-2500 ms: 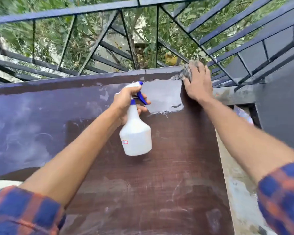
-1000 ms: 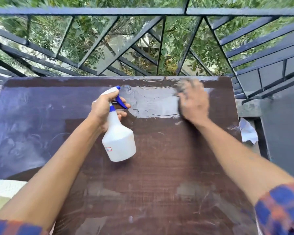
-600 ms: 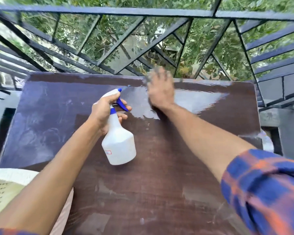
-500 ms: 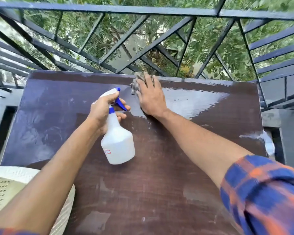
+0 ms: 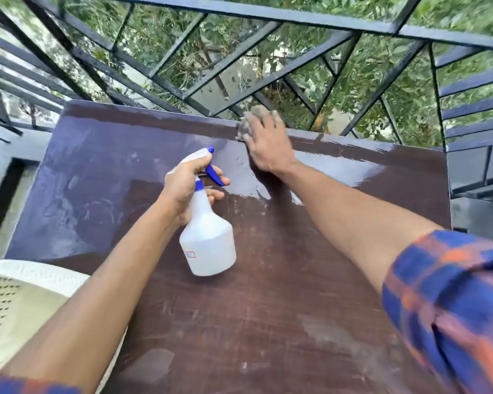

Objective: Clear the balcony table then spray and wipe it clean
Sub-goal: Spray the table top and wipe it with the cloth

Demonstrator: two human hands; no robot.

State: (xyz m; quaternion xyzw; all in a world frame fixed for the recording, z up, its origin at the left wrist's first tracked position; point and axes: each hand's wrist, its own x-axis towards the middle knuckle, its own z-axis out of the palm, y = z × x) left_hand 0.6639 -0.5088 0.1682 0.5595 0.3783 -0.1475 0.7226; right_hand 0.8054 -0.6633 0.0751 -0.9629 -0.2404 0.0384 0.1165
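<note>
A dark brown table [image 5: 268, 294] fills the middle of the view, with a wet shiny band along its far part. My left hand [image 5: 187, 186] holds a white spray bottle [image 5: 208, 240] with a blue trigger by its neck, above the table's centre. My right hand [image 5: 268, 146] lies flat on a grey cloth [image 5: 246, 125] at the table's far edge, near the middle. Only the cloth's far end shows past the fingers.
A black metal railing [image 5: 239, 61] runs right behind the table's far edge, with trees beyond. A white perforated plastic chair [image 5: 20, 308] stands at the near left corner. A dark grey wall [image 5: 478, 211] lies to the right.
My right hand has slid the cloth from the table's far right corner leftward along the far edge, leaving a wet streak. The left hand kept holding the bottle in place.
</note>
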